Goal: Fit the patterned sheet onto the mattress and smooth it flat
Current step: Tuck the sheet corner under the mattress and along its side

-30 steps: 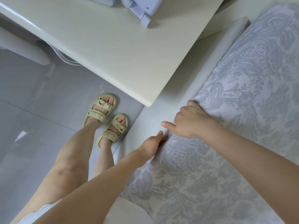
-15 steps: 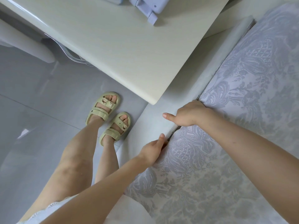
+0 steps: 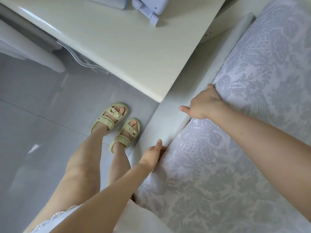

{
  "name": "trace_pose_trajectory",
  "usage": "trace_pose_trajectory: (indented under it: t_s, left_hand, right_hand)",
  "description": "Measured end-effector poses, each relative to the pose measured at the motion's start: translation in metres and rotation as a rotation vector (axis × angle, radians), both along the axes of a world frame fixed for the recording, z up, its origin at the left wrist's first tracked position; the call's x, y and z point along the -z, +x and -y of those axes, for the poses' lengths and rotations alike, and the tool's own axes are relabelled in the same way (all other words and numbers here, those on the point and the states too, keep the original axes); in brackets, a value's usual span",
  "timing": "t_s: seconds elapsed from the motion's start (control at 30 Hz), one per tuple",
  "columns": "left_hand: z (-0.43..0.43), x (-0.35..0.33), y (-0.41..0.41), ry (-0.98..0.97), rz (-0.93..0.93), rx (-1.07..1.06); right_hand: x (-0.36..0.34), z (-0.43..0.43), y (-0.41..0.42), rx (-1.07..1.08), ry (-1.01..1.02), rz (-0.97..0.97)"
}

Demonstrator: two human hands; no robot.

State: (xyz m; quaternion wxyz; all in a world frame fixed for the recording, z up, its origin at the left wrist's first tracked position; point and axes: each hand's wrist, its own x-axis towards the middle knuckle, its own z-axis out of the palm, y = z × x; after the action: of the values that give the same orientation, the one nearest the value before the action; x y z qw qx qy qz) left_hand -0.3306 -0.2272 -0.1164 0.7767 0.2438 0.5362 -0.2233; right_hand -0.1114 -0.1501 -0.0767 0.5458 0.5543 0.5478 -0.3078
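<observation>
The patterned sheet [image 3: 235, 148], pale lilac with a grey floral damask print, covers the mattress on the right half of the view. Its left edge runs along the pale bed frame [image 3: 170, 125]. My right hand [image 3: 204, 105] curls over that edge, fingers tucked down between sheet and frame, thumb sticking out to the left. My left hand [image 3: 154, 153] is lower on the same edge, fingers hidden under the sheet's side, thumb up along the frame. A dark gap shows between the two hands.
A cream desk top [image 3: 121, 46] juts in from the upper left, its rounded corner close to the bed frame. A lilac device [image 3: 149, 7] sits on it. My feet in pale green sandals [image 3: 116, 125] stand on the grey tiled floor [image 3: 33, 132] beside the frame.
Both hands have slid outward to the sheet's edge and pushed it down into the gap by the frame. The right hand moved up along the edge; the view shifted slightly.
</observation>
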Motion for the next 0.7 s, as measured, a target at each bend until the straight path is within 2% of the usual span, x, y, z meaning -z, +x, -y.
trace_pose_trajectory:
  t_s: [0.07,0.1,0.17,0.23,0.27,0.33,0.4,0.5,0.6,0.7]
  left_hand:
    - [0.006,-0.007,-0.025,0.041,-0.033,-0.096]
    - [0.008,-0.007,-0.036,0.105,-0.051,-0.069]
    - [0.008,-0.008,-0.052,0.252,-0.077,0.109]
    - [0.009,-0.004,-0.065,0.314,-0.072,0.252]
    - [0.011,0.0,-0.071,0.313,-0.055,0.313]
    - [0.018,0.007,-0.08,0.284,-0.026,0.373]
    - [0.028,0.007,-0.087,0.232,-0.012,0.302]
    - [0.037,-0.001,-0.094,0.152,0.037,0.107]
    - [0.045,-0.003,-0.103,0.109,0.087,-0.061]
    - [0.049,-0.004,-0.108,0.086,0.094,-0.188]
  right_hand:
    - [-0.006,0.01,-0.004,0.0,0.205,-0.006]
    - [-0.01,0.019,-0.01,0.031,0.325,-0.039]
    - [-0.021,0.041,-0.032,0.119,0.524,-0.158]
    - [-0.038,0.063,-0.065,0.228,0.656,-0.274]
    - [-0.046,0.071,-0.082,0.29,0.63,-0.317]
    - [-0.054,0.08,-0.116,0.318,0.449,-0.348]
    - [-0.052,0.087,-0.141,0.27,0.276,-0.373]
    - [-0.042,0.097,-0.159,0.181,0.121,-0.359]
    - [-0.031,0.107,-0.162,0.087,0.089,-0.315]
    - [-0.018,0.11,-0.161,0.118,0.175,-0.362]
